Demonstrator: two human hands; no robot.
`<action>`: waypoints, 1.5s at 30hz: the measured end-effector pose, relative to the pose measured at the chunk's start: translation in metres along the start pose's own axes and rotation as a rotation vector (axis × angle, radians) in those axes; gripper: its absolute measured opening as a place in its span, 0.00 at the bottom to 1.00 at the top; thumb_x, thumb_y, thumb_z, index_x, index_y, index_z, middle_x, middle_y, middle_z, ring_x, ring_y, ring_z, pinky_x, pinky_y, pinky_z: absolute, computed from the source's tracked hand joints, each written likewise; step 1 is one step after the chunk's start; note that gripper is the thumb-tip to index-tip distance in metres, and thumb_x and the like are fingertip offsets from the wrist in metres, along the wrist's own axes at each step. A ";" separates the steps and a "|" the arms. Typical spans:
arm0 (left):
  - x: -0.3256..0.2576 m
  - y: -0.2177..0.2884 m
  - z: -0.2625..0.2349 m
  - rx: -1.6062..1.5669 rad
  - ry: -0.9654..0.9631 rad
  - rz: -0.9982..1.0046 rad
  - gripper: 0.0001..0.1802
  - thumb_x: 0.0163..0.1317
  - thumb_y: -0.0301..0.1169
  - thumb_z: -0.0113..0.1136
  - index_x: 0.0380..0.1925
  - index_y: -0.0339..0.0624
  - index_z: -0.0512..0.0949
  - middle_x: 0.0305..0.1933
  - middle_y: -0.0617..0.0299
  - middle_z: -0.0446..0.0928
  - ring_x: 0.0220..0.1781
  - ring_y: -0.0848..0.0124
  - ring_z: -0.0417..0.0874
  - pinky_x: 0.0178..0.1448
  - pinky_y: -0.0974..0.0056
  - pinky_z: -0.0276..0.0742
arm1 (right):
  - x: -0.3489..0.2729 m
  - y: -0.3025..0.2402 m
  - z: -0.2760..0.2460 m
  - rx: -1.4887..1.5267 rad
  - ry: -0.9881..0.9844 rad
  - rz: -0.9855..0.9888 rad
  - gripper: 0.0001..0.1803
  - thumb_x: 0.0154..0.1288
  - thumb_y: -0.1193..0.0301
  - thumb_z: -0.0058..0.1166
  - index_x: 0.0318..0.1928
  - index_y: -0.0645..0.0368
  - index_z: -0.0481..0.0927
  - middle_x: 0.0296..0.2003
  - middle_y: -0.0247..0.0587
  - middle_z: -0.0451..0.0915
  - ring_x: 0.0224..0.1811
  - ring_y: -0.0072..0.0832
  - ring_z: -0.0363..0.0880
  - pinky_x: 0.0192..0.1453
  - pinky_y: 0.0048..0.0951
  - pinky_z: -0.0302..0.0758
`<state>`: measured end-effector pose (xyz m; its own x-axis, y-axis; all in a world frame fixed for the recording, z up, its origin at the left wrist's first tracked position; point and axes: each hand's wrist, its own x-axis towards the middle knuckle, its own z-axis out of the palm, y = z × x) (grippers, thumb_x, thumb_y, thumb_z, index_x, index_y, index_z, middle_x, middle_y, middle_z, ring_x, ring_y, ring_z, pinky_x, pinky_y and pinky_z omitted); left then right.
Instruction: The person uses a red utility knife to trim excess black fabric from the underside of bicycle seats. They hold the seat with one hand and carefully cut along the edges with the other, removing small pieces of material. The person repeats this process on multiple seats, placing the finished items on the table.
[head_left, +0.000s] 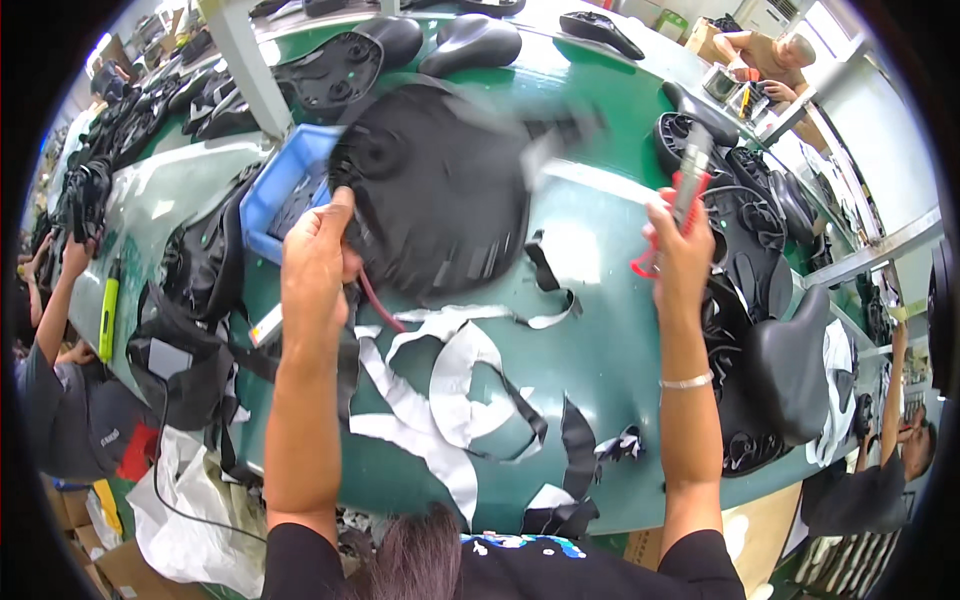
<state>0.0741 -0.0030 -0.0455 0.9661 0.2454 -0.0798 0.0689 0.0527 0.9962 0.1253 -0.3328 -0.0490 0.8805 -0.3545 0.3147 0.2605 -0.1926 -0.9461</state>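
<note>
My left hand (318, 260) is closed on the left edge of a black bicycle saddle (450, 200), thumb on top. The saddle is smeared by motion, with its broad underside showing, and a blurred dark and pale strip trails off its far right side. At the right, my right hand (684, 250) grips red-handled pliers (690, 185), their grey metal jaws pointing up and away from the saddle. Below and between my hands, white and black trimmed scraps (455, 395) lie loosely on the green table (620, 400). A thin reddish strip (378, 303) hangs near my left hand.
A blue plastic bin (262, 205) stands left of the saddle beside a white post (240, 65). More black saddles (785, 365) are piled at right and along the far edge (470, 45). A black bag (175, 345) sits at left. Co-workers (775, 65) work around the table.
</note>
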 end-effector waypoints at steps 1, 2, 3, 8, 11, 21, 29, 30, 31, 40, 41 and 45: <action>0.009 0.002 0.019 -0.160 0.210 -0.039 0.16 0.68 0.41 0.52 0.40 0.37 0.72 0.27 0.64 0.71 0.23 0.74 0.76 0.25 0.71 0.72 | 0.015 0.016 0.016 -0.032 -0.004 -0.038 0.20 0.57 0.75 0.58 0.51 0.63 0.74 0.37 0.35 0.77 0.31 0.21 0.76 0.36 0.22 0.74; 0.011 -0.028 0.030 -0.256 0.009 0.149 0.19 0.69 0.42 0.49 0.47 0.37 0.70 0.42 0.57 0.74 0.30 0.71 0.79 0.32 0.70 0.74 | 0.039 0.041 0.027 -0.112 0.003 -0.058 0.21 0.55 0.74 0.59 0.50 0.63 0.75 0.39 0.37 0.79 0.36 0.24 0.77 0.43 0.25 0.74; 0.000 -0.026 0.060 -0.071 -0.088 0.126 0.18 0.68 0.40 0.52 0.48 0.37 0.71 0.39 0.59 0.75 0.30 0.72 0.79 0.32 0.70 0.74 | 0.062 0.068 0.034 -0.124 0.069 0.003 0.23 0.52 0.72 0.61 0.50 0.62 0.76 0.40 0.40 0.80 0.40 0.26 0.78 0.48 0.28 0.72; -0.006 -0.102 0.100 0.332 -0.298 0.408 0.07 0.63 0.28 0.59 0.31 0.34 0.78 0.29 0.63 0.75 0.23 0.79 0.73 0.27 0.71 0.68 | 0.175 0.150 0.016 -0.204 0.748 0.066 0.30 0.49 0.73 0.62 0.57 0.58 0.74 0.43 0.49 0.81 0.42 0.40 0.81 0.54 0.35 0.73; -0.005 -0.095 0.099 0.305 -0.289 0.368 0.07 0.62 0.28 0.59 0.30 0.33 0.77 0.24 0.62 0.74 0.22 0.78 0.72 0.27 0.71 0.68 | 0.192 0.159 0.009 -0.265 0.848 0.214 0.33 0.50 0.72 0.62 0.61 0.54 0.71 0.48 0.53 0.78 0.47 0.46 0.79 0.54 0.42 0.74; 0.005 -0.097 0.084 -0.091 -0.347 0.071 0.21 0.70 0.45 0.48 0.42 0.36 0.76 0.34 0.60 0.78 0.31 0.72 0.78 0.34 0.68 0.72 | 0.034 0.057 0.053 0.471 0.065 0.380 0.19 0.59 0.72 0.58 0.50 0.54 0.70 0.35 0.34 0.73 0.27 0.26 0.78 0.26 0.28 0.79; -0.010 -0.065 0.049 -0.622 -0.602 -0.589 0.27 0.61 0.45 0.60 0.53 0.38 0.72 0.46 0.55 0.79 0.44 0.68 0.80 0.51 0.63 0.77 | -0.147 -0.012 -0.054 -0.180 -0.637 0.220 0.20 0.54 0.74 0.64 0.47 0.64 0.75 0.39 0.40 0.80 0.26 0.19 0.76 0.32 0.23 0.74; -0.021 -0.052 0.047 -0.479 -0.599 -0.591 0.23 0.59 0.40 0.61 0.49 0.37 0.72 0.39 0.59 0.77 0.38 0.73 0.79 0.44 0.66 0.79 | -0.155 -0.014 -0.060 -0.142 -0.594 0.267 0.22 0.54 0.75 0.64 0.49 0.65 0.74 0.42 0.41 0.80 0.27 0.21 0.77 0.33 0.24 0.75; -0.025 -0.055 0.041 -0.379 -0.591 -0.538 0.22 0.58 0.38 0.60 0.47 0.37 0.71 0.37 0.61 0.76 0.37 0.74 0.78 0.41 0.68 0.78 | -0.164 -0.016 -0.065 -0.102 -0.549 0.314 0.23 0.54 0.76 0.64 0.51 0.66 0.73 0.45 0.41 0.80 0.29 0.23 0.78 0.33 0.25 0.76; -0.049 -0.005 0.048 0.089 -0.528 -0.276 0.18 0.59 0.32 0.54 0.49 0.36 0.70 0.35 0.65 0.73 0.30 0.79 0.75 0.34 0.74 0.74 | -0.144 -0.048 -0.078 -0.878 -0.871 -0.714 0.31 0.53 0.75 0.57 0.61 0.52 0.70 0.30 0.36 0.75 0.20 0.33 0.73 0.24 0.32 0.71; -0.047 -0.005 0.051 0.118 -0.522 -0.230 0.19 0.58 0.31 0.53 0.49 0.36 0.70 0.35 0.65 0.73 0.29 0.79 0.75 0.34 0.74 0.74 | -0.137 -0.043 -0.078 -0.908 -0.915 -0.745 0.31 0.56 0.74 0.52 0.63 0.49 0.68 0.25 0.37 0.69 0.19 0.34 0.71 0.23 0.35 0.70; -0.052 -0.007 0.047 0.087 -0.508 -0.202 0.18 0.56 0.30 0.52 0.47 0.36 0.70 0.32 0.66 0.71 0.28 0.80 0.73 0.33 0.74 0.73 | -0.175 -0.041 -0.093 -0.971 -0.889 -0.547 0.33 0.58 0.75 0.57 0.65 0.51 0.65 0.22 0.41 0.68 0.16 0.36 0.69 0.19 0.37 0.67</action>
<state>0.0351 -0.0621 -0.0464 0.9287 -0.2599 -0.2646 0.2646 -0.0355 0.9637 -0.0766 -0.3481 -0.0585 0.8053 0.5805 0.1206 0.5928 -0.7846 -0.1818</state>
